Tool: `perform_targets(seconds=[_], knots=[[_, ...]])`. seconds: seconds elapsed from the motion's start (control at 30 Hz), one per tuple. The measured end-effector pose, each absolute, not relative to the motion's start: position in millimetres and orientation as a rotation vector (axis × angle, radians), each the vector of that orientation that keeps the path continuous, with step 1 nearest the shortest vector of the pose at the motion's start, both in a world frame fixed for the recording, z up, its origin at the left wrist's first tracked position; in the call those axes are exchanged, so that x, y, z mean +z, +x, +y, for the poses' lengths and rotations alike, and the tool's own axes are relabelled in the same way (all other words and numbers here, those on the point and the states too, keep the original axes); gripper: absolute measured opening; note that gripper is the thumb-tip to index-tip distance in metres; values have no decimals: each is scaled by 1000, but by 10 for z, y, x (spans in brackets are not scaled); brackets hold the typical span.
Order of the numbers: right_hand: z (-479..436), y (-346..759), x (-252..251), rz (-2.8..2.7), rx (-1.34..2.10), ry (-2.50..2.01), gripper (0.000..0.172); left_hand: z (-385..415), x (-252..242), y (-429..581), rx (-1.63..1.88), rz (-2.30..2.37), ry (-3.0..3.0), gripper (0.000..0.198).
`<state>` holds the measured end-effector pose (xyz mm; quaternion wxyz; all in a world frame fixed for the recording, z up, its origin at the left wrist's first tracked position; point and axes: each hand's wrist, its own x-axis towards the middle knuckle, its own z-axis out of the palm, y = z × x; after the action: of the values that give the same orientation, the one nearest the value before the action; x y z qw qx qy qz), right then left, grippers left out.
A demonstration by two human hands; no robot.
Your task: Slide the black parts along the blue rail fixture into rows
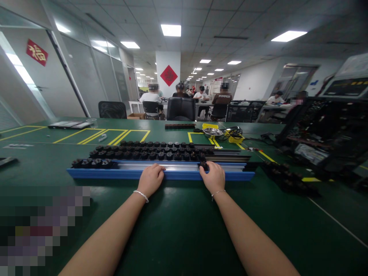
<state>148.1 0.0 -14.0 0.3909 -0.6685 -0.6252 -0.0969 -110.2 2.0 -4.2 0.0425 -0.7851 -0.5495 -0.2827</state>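
Observation:
A long blue track [100, 174] with a silvery inner channel lies crosswise on the green table. Several black socket modules [96, 163] sit in its left end. My left hand [151, 179] is closed over the front edge of the track, left of its middle. Farther right, my right hand [213, 177] pinches a single black socket module [203, 166] that rests in the channel; the fingers hide part of it. Right behind the blue track run dark tracks [230, 158] carrying rows of similar black modules [152, 155].
Several loose black modules [287, 176] lie to the right. Farther back are a metal bowl [212, 132], bundled black cable [234, 132] and another dark strip [179, 126]. Dark equipment [324, 134] stands at the right edge. People sit at tables beyond.

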Motion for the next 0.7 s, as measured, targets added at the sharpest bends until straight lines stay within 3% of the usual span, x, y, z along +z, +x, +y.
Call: perform_targets(seconds=[0.7], knots=[[16, 1532, -181, -1566, -309, -1678, 27, 1, -13, -1095, -863, -1700, -2403, 30]])
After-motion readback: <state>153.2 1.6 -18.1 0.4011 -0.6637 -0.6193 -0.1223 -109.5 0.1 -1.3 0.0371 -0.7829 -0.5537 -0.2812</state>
